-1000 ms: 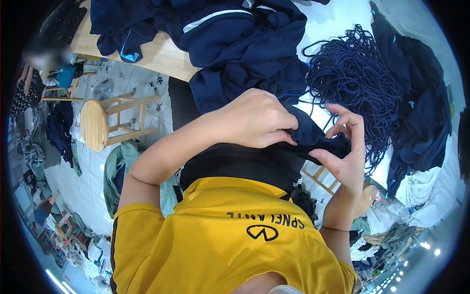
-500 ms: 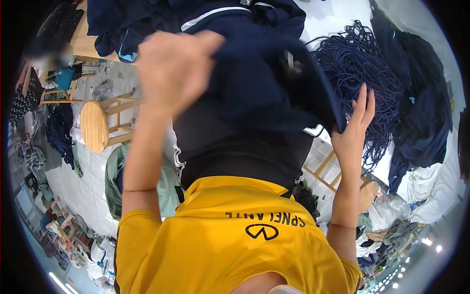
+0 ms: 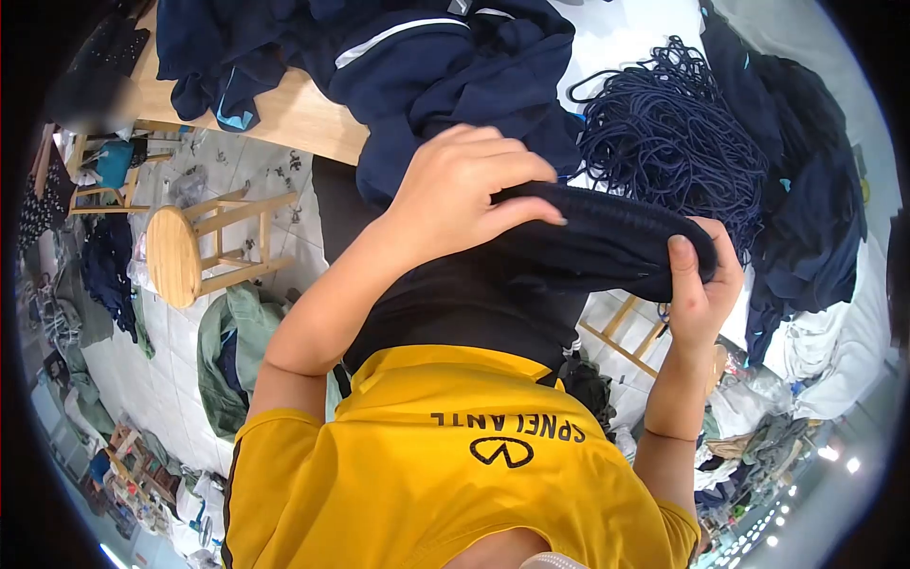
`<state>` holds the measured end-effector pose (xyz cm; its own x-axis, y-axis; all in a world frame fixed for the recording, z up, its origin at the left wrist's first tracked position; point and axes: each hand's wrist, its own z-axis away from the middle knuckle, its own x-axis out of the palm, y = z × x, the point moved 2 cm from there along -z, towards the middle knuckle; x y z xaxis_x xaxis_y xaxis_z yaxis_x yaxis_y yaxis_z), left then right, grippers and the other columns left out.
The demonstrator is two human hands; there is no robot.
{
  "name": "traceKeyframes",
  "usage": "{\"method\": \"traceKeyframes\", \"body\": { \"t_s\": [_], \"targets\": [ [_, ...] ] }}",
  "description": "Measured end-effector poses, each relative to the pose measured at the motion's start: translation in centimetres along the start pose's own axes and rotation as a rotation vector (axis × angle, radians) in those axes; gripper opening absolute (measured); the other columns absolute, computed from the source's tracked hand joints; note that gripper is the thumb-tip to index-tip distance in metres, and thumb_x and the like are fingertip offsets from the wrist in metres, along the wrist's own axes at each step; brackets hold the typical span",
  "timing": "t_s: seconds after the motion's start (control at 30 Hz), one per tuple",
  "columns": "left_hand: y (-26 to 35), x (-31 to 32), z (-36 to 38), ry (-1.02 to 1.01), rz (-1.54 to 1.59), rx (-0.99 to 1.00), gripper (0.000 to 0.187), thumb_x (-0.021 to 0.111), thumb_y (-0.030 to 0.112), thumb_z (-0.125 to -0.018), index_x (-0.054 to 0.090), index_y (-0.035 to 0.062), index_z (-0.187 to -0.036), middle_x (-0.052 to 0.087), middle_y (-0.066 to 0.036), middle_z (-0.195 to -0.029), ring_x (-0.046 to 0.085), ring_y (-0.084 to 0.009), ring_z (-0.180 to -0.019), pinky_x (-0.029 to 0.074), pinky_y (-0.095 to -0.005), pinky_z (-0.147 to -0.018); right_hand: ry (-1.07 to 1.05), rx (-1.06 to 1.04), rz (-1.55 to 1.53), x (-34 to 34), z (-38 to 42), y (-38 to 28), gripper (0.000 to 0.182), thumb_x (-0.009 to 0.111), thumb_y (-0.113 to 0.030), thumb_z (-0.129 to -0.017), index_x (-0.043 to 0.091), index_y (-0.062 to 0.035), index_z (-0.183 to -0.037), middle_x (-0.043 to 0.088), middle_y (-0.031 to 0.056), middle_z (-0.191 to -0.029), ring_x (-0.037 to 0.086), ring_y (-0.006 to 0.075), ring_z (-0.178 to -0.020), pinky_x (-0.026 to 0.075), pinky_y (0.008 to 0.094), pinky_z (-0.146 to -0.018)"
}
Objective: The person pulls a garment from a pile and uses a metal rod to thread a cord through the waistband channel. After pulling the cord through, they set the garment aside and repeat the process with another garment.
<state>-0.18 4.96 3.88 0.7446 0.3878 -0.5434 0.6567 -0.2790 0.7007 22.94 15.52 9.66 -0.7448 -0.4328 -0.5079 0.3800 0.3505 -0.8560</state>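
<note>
A dark navy garment (image 3: 588, 242) with a ribbed, gathered edge stretches over my lap between both hands. My right hand (image 3: 703, 270) grips its right end, thumb on top and fingers wrapped behind. At the other end, my left hand (image 3: 474, 190) has thumb and fingers apart around the upper edge; whether the fingertips hold cloth is hidden. More navy clothing (image 3: 455, 85) with a white stripe lies just beyond my left hand. A tangled heap of navy cord (image 3: 673, 133) is behind the held piece.
A wooden table edge (image 3: 313, 119) runs at the upper left. Below it stands a round wooden stool (image 3: 173, 256), with green cloth (image 3: 232, 351) on the floor nearby. Dark fabric (image 3: 806, 180) is piled at the right, above white cloth (image 3: 829, 365). Part of another person shows at the far left.
My left hand has come down and right to the garment. The dark cloth, earlier spread and blurred, is now lower and narrower between my hands. My right hand has closed on its end.
</note>
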Motion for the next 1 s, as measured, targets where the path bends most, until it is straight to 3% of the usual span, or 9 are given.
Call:
{"method": "traceKeyframes", "body": {
  "t_s": [0.1,0.23,0.33,0.47,0.57,0.67,0.8,0.9,1.0],
  "targets": [
    [-1.4,1.0,2.7,-0.126,0.095,-0.188,0.018,0.075,0.015,-0.075,0.069,0.0020,-0.086,0.067,-0.010,-0.084,0.061,-0.0279,-0.075,0.047,-0.0322,-0.068,0.032,0.031,-0.027,-0.4,-0.8,0.7,0.015,0.067,-0.015,-0.091,0.063,-0.0009,-0.091,0.056,-0.0052,-0.077,0.046,0.0028,-0.071,0.037,0.0170,-0.065],
    [-1.5,-0.1,5.0,-0.468,0.707,-0.649,0.022,0.071,0.017,-0.085,0.069,-0.0014,-0.098,0.064,-0.002,-0.074,0.047,-0.0034,-0.066,0.043,-0.0218,-0.062,0.008,0.156,-0.105,-1.1,-1.7,2.6,0.013,0.063,-0.014,-0.093,0.062,-0.0002,-0.092,0.056,-0.0048,-0.079,0.046,0.0027,-0.074,0.037,0.0173,-0.067],
    [-1.7,-1.2,5.1,-0.493,0.837,-0.714,0.024,0.072,0.018,-0.085,0.069,-0.0016,-0.099,0.064,-0.001,-0.075,0.049,-0.0037,-0.067,0.043,-0.0212,-0.063,-0.091,0.173,-0.050,-1.1,-1.7,2.6,0.015,0.062,-0.014,-0.093,0.062,0.0007,-0.092,0.056,-0.0040,-0.079,0.046,0.0033,-0.075,0.037,0.0179,-0.068],
    [-0.7,-1.0,4.2,-0.519,0.686,-0.533,0.028,0.073,0.020,-0.083,0.069,-0.0023,-0.100,0.070,-0.009,-0.082,0.059,-0.0104,-0.068,0.046,-0.0247,-0.066,-0.226,0.186,-0.094,0.3,-1.6,1.8,0.019,0.061,-0.016,-0.094,0.063,0.0023,-0.097,0.058,-0.0030,-0.080,0.048,0.0041,-0.076,0.039,0.0186,-0.069],
    [-0.4,-0.7,4.1,-0.556,0.578,-0.560,0.029,0.073,0.020,-0.082,0.068,-0.0030,-0.099,0.071,-0.012,-0.086,0.062,-0.0138,-0.071,0.048,-0.0264,-0.069,-0.229,0.211,-0.081,0.7,-1.3,1.8,0.018,0.061,-0.017,-0.095,0.064,0.0015,-0.096,0.058,-0.0039,-0.079,0.048,0.0036,-0.074,0.038,0.0183,-0.068],
    [-0.2,0.3,4.8,-0.484,0.578,-0.640,0.024,0.073,0.014,-0.083,0.068,-0.0041,-0.098,0.071,-0.010,-0.088,0.063,-0.0115,-0.075,0.049,-0.0246,-0.072,-0.153,0.299,-0.138,0.9,-0.5,2.9,0.018,0.061,-0.017,-0.095,0.064,0.0010,-0.095,0.058,-0.0047,-0.079,0.047,0.0027,-0.073,0.037,0.0181,-0.065],
    [0.4,0.3,5.0,-0.405,0.782,-0.648,0.021,0.072,0.011,-0.084,0.069,-0.0038,-0.098,0.072,-0.009,-0.090,0.065,-0.0116,-0.078,0.049,-0.0233,-0.074,0.051,0.443,-0.486,1.1,0.5,4.2,0.019,0.063,-0.017,-0.094,0.065,0.0028,-0.095,0.057,-0.0058,-0.079,0.045,0.0018,-0.072,0.035,0.0176,-0.065],
    [0.3,-0.4,4.9,-0.483,0.638,-0.645,0.020,0.073,0.012,-0.083,0.069,-0.0028,-0.097,0.072,-0.008,-0.090,0.066,-0.0136,-0.078,0.050,-0.0233,-0.076,-0.079,0.266,-0.227,1.3,0.6,3.6,0.019,0.063,-0.017,-0.093,0.063,0.0021,-0.092,0.056,-0.0058,-0.076,0.045,0.0037,-0.070,0.035,0.0181,-0.064],
    [0.7,-0.6,4.8,-0.510,0.472,-0.584,0.022,0.074,0.013,-0.081,0.069,-0.0029,-0.095,0.071,-0.011,-0.084,0.067,-0.0159,-0.072,0.050,-0.0249,-0.068,-0.200,0.160,-0.061,1.1,0.2,1.5,0.017,0.063,-0.016,-0.093,0.062,0.0006,-0.090,0.055,-0.0046,-0.072,0.045,0.0038,-0.068,0.036,0.0199,-0.060]
  ]
}}
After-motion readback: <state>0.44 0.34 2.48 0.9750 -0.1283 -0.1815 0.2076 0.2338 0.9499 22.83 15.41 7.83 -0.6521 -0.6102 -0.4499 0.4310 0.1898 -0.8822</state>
